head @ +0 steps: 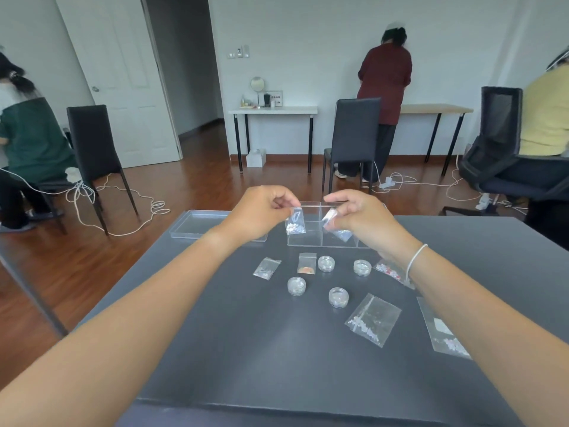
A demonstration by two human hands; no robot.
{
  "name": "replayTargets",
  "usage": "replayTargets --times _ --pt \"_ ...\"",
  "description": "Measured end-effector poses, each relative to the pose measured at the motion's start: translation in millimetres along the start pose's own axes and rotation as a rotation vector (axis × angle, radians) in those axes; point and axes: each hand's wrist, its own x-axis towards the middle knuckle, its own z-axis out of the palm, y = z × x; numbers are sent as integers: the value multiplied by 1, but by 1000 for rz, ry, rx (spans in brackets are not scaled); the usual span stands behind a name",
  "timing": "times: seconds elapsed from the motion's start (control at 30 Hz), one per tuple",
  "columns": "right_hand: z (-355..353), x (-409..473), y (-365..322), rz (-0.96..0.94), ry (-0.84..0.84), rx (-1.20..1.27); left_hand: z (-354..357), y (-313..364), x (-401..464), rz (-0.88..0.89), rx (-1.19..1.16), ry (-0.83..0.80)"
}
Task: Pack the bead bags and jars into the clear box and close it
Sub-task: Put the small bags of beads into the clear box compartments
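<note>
Here, clear box [326, 238] lidless, compartmented.

hands [261, 211] pinching bead bags [295, 222]; clear box [311, 238]

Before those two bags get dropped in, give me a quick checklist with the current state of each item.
1. Left hand pinches the white-bead bag by its top edge: ok.
2. Right hand holds the second bag: ok.
3. Clear box open, lid set off to its left: ok.
4. Both bags above the box's compartments: ok.
5. Bag seals closed: cannot tell.
6. Everything packed: not ok; four jars, such as the nearest jar, and five bags remain on the table.
</note>
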Motion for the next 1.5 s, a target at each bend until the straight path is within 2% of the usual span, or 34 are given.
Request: replayTargets --times 0.43,1.0,1.13,1.3,1.5 --pt "-6 54 2 -40 137 32 21 -25 68 -74 78 -53" --pt "-4 74 29 33 96 -23 46 -51 76 -154 221 -312" --pt "-3 78 31 26 93 -46 46 -56 74 -126 244 -273" --pt "4 83 33 14 87 -48 35 -64 62 -88 146 -124" --pt "18 84 33 11 -15 -147 15 -71 29 -80 56 -9"
